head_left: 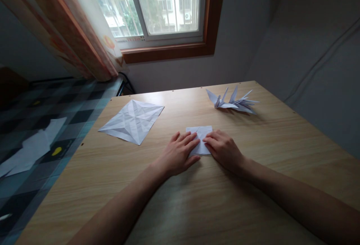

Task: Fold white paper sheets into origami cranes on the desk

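A small folded sheet of white paper (pixel 201 148) lies flat on the wooden table in front of me. My left hand (pixel 181 150) rests on its left part with the fingers stretched out and a little apart. On the right side of the paper, my right hand (pixel 225 149) has its fingers curled and pressed together at the surface. Both hands cover parts of the paper, so its side edges are partly hidden. Its top edge shows beyond the fingertips.
An unfolded, creased paper square (pixel 135 119) lies at the table's (pixel 174 215) left. Several folded paper cranes (pixel 232 104) sit at the back right. More white paper (pixel 33 149) lies on a checked cloth (pixel 81 115) left of the table. Behind are a window (pixel 168 9) and curtain (pixel 70 20).
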`<state>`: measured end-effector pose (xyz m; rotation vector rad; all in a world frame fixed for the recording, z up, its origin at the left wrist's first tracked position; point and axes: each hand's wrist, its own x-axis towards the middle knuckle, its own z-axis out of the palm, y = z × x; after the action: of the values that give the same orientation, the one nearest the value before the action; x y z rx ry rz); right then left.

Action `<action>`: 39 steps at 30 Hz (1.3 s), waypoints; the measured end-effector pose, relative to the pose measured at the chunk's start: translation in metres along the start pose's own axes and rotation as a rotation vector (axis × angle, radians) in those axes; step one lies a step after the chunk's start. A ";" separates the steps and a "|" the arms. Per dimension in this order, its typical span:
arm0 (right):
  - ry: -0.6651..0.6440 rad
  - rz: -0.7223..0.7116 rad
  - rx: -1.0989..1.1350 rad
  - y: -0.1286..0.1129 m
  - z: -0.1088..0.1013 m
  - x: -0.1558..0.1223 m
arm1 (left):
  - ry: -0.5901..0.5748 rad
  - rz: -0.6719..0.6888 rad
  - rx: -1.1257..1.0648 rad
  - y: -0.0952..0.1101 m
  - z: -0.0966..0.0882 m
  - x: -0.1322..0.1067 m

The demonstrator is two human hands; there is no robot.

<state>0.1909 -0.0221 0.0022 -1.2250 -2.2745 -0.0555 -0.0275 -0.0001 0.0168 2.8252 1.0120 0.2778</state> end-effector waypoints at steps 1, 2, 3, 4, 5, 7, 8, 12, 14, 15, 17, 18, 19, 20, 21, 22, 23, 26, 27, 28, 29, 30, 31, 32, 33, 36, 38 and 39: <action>-0.029 -0.041 0.001 -0.003 0.000 -0.001 | 0.009 -0.022 0.024 0.000 -0.001 0.000; -0.053 -0.068 0.005 -0.004 0.000 -0.002 | 0.018 -0.043 0.050 0.000 -0.002 -0.001; -0.071 -0.084 0.010 -0.005 0.000 -0.002 | 0.029 -0.061 0.075 0.000 -0.003 -0.001; -0.081 -0.088 0.011 -0.005 -0.001 -0.003 | 0.042 -0.077 0.100 -0.001 -0.004 -0.001; -0.087 -0.082 0.009 -0.005 -0.002 -0.003 | 0.053 -0.086 0.122 -0.001 -0.005 -0.001; -0.090 -0.062 0.000 -0.002 -0.004 -0.005 | 0.072 -0.082 0.153 -0.004 -0.006 -0.001; -0.091 -0.052 -0.005 0.000 -0.005 -0.006 | 0.082 -0.065 0.164 -0.005 -0.006 -0.001; -0.075 -0.034 -0.024 0.002 -0.007 -0.010 | 0.158 0.105 0.188 -0.012 -0.006 -0.001; -0.057 -0.045 -0.050 0.002 -0.006 -0.011 | 0.209 0.180 0.192 -0.014 -0.005 -0.001; -0.043 -0.054 -0.066 0.001 -0.006 -0.010 | 0.232 0.200 0.192 -0.015 -0.004 -0.001; -0.017 -0.083 -0.103 0.001 -0.004 -0.009 | 0.263 0.209 0.177 -0.015 -0.003 -0.002; -0.007 -0.104 -0.122 0.000 -0.004 -0.009 | 0.274 0.202 0.159 -0.015 -0.003 -0.002; 0.000 -0.126 -0.142 0.000 -0.004 -0.008 | 0.281 0.188 0.137 -0.016 -0.003 -0.002; -0.001 -0.147 -0.161 0.001 -0.003 -0.007 | 0.284 0.170 0.112 -0.016 -0.003 -0.002; -0.009 -0.165 -0.177 0.001 -0.003 -0.006 | 0.282 0.150 0.088 -0.016 -0.003 -0.002; -0.020 -0.177 -0.189 0.001 -0.003 -0.005 | 0.277 0.133 0.066 -0.016 -0.004 -0.002; -0.032 -0.179 -0.194 0.001 -0.003 -0.004 | 0.266 0.120 0.049 -0.016 -0.005 -0.002; -0.059 -0.155 -0.168 0.001 -0.003 -0.004 | 0.225 0.108 0.016 -0.016 -0.008 -0.002; -0.063 -0.140 -0.151 0.001 -0.003 -0.005 | 0.216 0.105 0.013 -0.016 -0.009 -0.002; -0.064 -0.122 -0.132 0.001 -0.003 -0.005 | 0.213 0.098 0.010 -0.015 -0.009 -0.002; -0.064 -0.103 -0.112 0.000 -0.003 -0.005 | 0.215 0.085 0.003 -0.016 -0.009 -0.002; -0.061 -0.082 -0.090 0.000 -0.003 -0.005 | 0.220 0.067 -0.009 -0.016 -0.008 -0.001; -0.057 -0.058 -0.067 0.000 -0.003 -0.005 | 0.226 0.043 -0.029 -0.016 -0.007 -0.001; -0.051 -0.032 -0.042 0.000 -0.002 -0.005 | 0.230 0.014 -0.051 -0.017 -0.006 0.000; -0.046 -0.005 -0.019 0.000 -0.002 -0.004 | 0.231 -0.020 -0.070 -0.018 -0.005 0.001; -0.030 0.080 0.023 0.002 0.001 -0.001 | 0.208 -0.149 -0.070 -0.019 -0.002 0.005; -0.030 0.123 0.023 0.003 0.003 0.001 | 0.194 -0.230 -0.038 -0.018 -0.002 0.007; -0.032 0.142 0.014 0.003 0.003 0.003 | 0.189 -0.260 -0.020 -0.016 -0.001 0.008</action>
<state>0.1904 -0.0176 0.0001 -1.3852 -2.2046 0.0333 -0.0316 0.0179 0.0163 2.6474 1.3897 0.5282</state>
